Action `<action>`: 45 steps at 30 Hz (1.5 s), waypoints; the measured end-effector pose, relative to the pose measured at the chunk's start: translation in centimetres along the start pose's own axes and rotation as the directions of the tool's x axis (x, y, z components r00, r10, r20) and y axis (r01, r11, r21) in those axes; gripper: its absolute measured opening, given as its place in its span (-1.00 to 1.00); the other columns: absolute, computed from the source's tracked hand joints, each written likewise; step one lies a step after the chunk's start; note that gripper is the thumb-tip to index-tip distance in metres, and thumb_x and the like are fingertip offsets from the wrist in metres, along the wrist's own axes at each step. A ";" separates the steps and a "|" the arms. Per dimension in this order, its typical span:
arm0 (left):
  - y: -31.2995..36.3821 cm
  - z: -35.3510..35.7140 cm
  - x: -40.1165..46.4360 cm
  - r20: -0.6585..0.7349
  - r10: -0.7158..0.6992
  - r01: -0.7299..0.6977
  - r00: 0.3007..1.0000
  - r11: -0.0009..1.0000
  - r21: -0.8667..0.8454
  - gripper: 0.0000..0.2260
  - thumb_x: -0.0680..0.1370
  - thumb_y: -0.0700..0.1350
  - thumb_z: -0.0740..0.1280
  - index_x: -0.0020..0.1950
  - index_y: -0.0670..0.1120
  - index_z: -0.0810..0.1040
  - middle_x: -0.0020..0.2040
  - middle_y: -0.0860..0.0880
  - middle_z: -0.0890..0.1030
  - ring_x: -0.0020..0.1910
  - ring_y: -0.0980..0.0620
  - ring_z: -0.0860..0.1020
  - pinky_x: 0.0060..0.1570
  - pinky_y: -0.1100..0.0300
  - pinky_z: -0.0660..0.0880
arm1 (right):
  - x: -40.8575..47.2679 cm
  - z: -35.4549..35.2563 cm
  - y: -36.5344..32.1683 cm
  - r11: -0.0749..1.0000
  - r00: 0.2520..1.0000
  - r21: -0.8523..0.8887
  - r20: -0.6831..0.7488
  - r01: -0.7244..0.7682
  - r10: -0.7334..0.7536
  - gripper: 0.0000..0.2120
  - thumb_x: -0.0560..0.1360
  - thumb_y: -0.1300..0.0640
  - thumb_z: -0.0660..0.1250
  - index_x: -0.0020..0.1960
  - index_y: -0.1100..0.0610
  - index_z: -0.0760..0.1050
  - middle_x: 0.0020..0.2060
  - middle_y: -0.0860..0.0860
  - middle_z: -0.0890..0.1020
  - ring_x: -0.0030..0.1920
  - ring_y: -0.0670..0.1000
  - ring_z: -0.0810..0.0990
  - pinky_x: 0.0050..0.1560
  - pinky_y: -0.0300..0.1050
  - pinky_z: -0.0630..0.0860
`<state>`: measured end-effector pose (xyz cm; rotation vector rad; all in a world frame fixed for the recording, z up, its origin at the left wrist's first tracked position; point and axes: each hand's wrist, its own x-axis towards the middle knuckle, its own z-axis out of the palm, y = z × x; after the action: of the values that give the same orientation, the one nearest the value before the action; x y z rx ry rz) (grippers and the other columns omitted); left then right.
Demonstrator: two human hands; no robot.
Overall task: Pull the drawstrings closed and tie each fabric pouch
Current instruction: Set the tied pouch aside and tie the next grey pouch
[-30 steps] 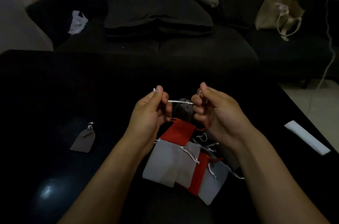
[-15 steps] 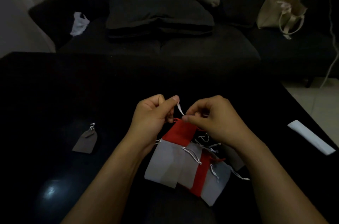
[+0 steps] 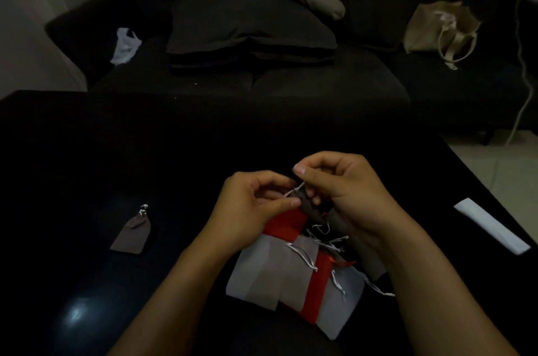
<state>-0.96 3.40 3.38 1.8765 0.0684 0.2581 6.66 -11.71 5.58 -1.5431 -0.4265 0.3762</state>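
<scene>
I've got L hand [image 3: 256, 204] and R hand [image 3: 340, 189] both pinching the white drawstring [image 3: 294, 190] on a dark pouch [image 3: 316, 211]. Soft, light, floppy cloth; grab cord ends, not fabric.

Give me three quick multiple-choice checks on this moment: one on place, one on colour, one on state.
1. Where does the finished brown pouch lie?
A. left of the hands
B. on the sofa
C. under the pile

2. What colour is the pouch directly under the left hand?
A. blue
B. red
C. green

3. What is the right hand doing?
A. resting flat on the table
B. pinching the white drawstring
C. lifting the beige bag

Key: 1 A, it sits alone on the dark table; 2 B, the red pouch shows there; 3 B, fingers curl at the string.
</scene>
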 end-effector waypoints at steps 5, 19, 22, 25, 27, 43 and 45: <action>-0.6 -0.2 0.1 -0.039 0.009 -0.004 0.999 0.993 0.119 -0.90 0.46 -0.23 0.47 -0.07 -0.08 0.72 -0.24 -0.03 0.71 -0.28 0.04 0.68 -0.21 0.23 0.63 | -0.1 -0.6 -0.1 0.995 0.999 -0.092 0.045 0.024 -0.020 -0.95 0.43 0.25 0.49 -0.11 0.19 0.67 -0.42 0.06 0.58 -0.41 -0.07 0.53 -0.35 -0.27 0.49; 0.0 -0.6 0.2 0.115 -0.052 0.066 0.992 0.991 -0.118 -0.78 0.52 -0.05 0.36 -0.09 -0.21 0.65 0.01 -0.02 0.67 0.01 0.03 0.64 0.03 0.18 0.59 | 0.2 -2.2 0.3 0.815 0.974 -0.567 0.224 0.124 0.008 -0.97 0.45 0.16 0.49 -0.16 0.07 0.70 -0.30 -0.02 0.71 -0.24 -0.10 0.68 -0.08 -0.05 0.64; 0.2 -0.5 0.2 0.069 -0.138 0.151 0.988 0.959 -0.241 -0.77 0.50 -0.04 0.36 -0.05 -0.19 0.67 -0.06 -0.11 0.71 -0.05 -0.02 0.68 0.00 0.14 0.61 | 0.1 -1.9 0.2 0.821 0.970 -0.553 0.244 0.143 -0.005 -0.96 0.46 0.15 0.48 -0.17 0.07 0.69 -0.30 -0.02 0.71 -0.25 -0.10 0.67 -0.10 -0.07 0.62; 0.4 -0.4 0.2 0.051 -0.178 0.185 0.983 0.941 -0.282 -0.78 0.52 -0.06 0.35 -0.06 -0.19 0.68 -0.13 -0.12 0.71 -0.12 0.01 0.68 -0.10 0.21 0.61 | 0.1 -1.8 0.2 0.805 0.969 -0.571 0.244 0.165 -0.026 -0.97 0.44 0.12 0.50 -0.18 0.06 0.69 -0.24 -0.02 0.67 -0.21 -0.13 0.65 -0.11 -0.12 0.59; 0.4 -0.4 0.3 0.047 -0.170 0.176 0.984 0.943 -0.281 -0.77 0.52 -0.04 0.35 -0.07 -0.19 0.68 -0.16 -0.09 0.71 -0.15 0.05 0.67 -0.15 0.26 0.60 | 0.1 -1.8 0.1 0.783 0.972 -0.597 0.230 0.172 -0.039 -0.97 0.42 0.10 0.52 -0.18 0.04 0.69 -0.17 -0.03 0.62 -0.15 -0.09 0.63 -0.05 -0.08 0.60; 0.5 -0.5 0.1 -0.030 -0.137 0.124 0.990 0.956 -0.265 -0.79 0.45 -0.05 0.42 -0.18 -0.20 0.69 -0.23 -0.15 0.71 -0.25 0.04 0.66 -0.22 0.24 0.58 | -0.4 -1.5 -0.4 0.789 0.952 -0.568 0.299 0.236 -0.069 -0.95 0.47 0.15 0.47 -0.15 0.05 0.70 -0.30 -0.07 0.71 -0.23 -0.15 0.68 -0.08 -0.09 0.62; 0.5 -0.7 0.1 -0.002 -0.144 0.138 0.990 0.951 -0.276 -0.85 0.52 -0.11 0.38 -0.11 -0.16 0.70 -0.17 -0.11 0.72 -0.18 0.06 0.68 -0.19 0.26 0.57 | -0.4 -1.5 -0.5 0.797 0.958 -0.553 0.266 0.241 -0.106 -0.94 0.48 0.16 0.46 -0.09 0.04 0.70 -0.28 -0.09 0.71 -0.21 -0.16 0.69 -0.08 -0.13 0.62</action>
<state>-1.03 3.95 4.10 1.5834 0.1727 0.1798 7.00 -13.20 6.09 -2.0462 -0.9228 0.2841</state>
